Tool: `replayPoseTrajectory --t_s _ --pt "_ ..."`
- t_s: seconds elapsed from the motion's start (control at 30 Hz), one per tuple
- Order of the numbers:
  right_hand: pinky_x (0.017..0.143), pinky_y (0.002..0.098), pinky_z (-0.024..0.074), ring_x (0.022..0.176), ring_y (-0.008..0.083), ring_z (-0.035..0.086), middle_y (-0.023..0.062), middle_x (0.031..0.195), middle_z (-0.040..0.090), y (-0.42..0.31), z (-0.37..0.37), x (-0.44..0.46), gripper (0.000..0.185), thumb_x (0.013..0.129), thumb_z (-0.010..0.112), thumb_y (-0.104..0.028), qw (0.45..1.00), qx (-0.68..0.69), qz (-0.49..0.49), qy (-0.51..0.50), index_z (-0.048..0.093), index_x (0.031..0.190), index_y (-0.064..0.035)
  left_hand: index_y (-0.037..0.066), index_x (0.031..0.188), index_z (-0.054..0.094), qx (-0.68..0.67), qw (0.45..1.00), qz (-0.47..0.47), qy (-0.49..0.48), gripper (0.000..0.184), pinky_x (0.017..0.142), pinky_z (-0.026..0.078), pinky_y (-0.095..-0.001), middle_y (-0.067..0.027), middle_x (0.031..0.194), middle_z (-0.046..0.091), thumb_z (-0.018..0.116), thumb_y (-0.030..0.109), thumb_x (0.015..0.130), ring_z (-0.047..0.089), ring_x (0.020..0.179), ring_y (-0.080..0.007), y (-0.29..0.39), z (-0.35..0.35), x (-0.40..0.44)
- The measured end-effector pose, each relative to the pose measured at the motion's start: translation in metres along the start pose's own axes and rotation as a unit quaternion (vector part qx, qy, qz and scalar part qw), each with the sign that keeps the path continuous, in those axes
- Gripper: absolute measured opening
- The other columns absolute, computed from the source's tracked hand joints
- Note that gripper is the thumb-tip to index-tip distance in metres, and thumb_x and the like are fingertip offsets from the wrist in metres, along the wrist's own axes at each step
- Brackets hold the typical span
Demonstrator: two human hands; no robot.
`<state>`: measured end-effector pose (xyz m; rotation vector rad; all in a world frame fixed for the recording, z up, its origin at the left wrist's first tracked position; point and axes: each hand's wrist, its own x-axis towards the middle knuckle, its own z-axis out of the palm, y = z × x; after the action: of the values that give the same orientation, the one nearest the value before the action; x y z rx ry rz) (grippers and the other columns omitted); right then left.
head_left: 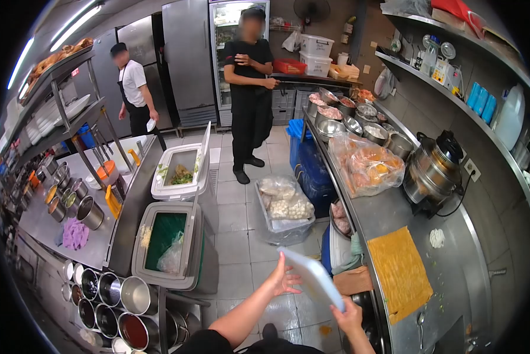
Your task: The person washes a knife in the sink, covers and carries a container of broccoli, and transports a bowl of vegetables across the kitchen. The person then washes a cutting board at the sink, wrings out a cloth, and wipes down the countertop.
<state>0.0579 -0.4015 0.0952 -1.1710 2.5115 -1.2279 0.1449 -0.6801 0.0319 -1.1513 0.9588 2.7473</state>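
Observation:
My right hand (350, 315) is closed on the near end of a thin, pale blue flat rectangular panel (313, 276), perhaps a tray or lid; I cannot tell which. It is tilted, with its far end pointing up and away to the left. My left hand (284, 279) is beside the panel's left side, fingers spread; whether a fingertip touches it is unclear. Below the panel is the tiled floor (232, 265). To the right, a yellow-brown mat or board (399, 272) lies on the steel counter (453, 271).
Two bins, one white-rimmed (162, 187) and one grey (141, 259), stand left. A clear tub (285, 229) with bagged white food sits on the floor ahead. Steel bowls (331, 127) and a bag of orange food (365, 162) line the counter. A person in black (248, 88) and another person (136, 88) stand ahead.

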Motion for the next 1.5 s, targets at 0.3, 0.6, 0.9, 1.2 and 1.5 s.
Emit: replayPoseTrajectory --t_s 0.3,0.6,0.9,1.2,1.5 --pt "0.093 0.0473 0.05 0.111 0.0338 0.062 0.0142 0.125 0.064 0.077 0.056 -0.075 0.059 0.077 0.072 -0.016 0.963 -0.137 -0.082 -0.216 0.055 0.133 -0.0163 0.001 0.126 0.053 -0.199 0.972 -0.116 -0.034 0.053 0.102 0.045 -0.0568 -0.0147 0.127 0.059 0.064 0.019 0.077 0.058 0.117 -0.0347 -0.108 -0.071 -0.005" --pt "0.112 0.0457 0.0349 0.13 0.0259 0.05 0.0089 0.135 0.058 0.101 0.076 -0.098 0.046 0.078 0.061 0.0 0.974 -0.08 -0.133 -0.164 0.061 0.124 -0.007 -0.005 0.136 0.042 -0.227 0.972 -0.059 0.026 0.068 0.108 0.041 -0.0534 -0.0214 0.132 0.054 0.057 0.005 0.07 0.052 0.124 -0.0403 -0.175 -0.072 -0.064" --pt "0.119 0.047 0.0211 0.142 0.0325 0.034 0.0147 0.148 0.044 0.007 0.109 -0.057 0.059 0.086 0.059 -0.009 0.907 0.219 -0.237 -0.27 0.045 0.143 -0.0061 -0.004 0.117 0.055 -0.103 0.981 0.156 0.053 0.045 0.098 0.049 -0.0423 -0.015 0.115 0.062 0.055 0.002 0.073 0.061 0.108 -0.0286 -0.137 -0.069 -0.102" --pt "0.113 0.0494 0.0302 0.141 0.0299 0.037 0.0172 0.153 0.036 0.177 0.004 0.011 0.071 0.097 0.046 -0.055 0.947 -0.112 0.249 -0.17 0.034 0.15 -0.0092 -0.008 0.132 0.048 0.092 0.937 0.33 0.072 0.063 0.092 0.052 -0.0432 -0.019 0.124 0.059 0.065 0.019 0.078 0.061 0.107 -0.0327 -0.06 0.007 -0.239" --pt "0.112 0.0478 0.0296 0.14 0.0335 0.032 0.0178 0.153 0.033 0.088 -0.066 -0.018 0.095 0.089 0.048 -0.073 0.884 0.362 0.285 0.082 0.024 0.154 -0.0086 -0.008 0.125 0.05 0.353 0.819 0.437 -0.113 0.062 0.086 0.051 -0.0367 -0.0161 0.109 0.064 0.068 0.017 0.071 0.065 0.097 -0.0248 -0.008 0.133 -0.246"
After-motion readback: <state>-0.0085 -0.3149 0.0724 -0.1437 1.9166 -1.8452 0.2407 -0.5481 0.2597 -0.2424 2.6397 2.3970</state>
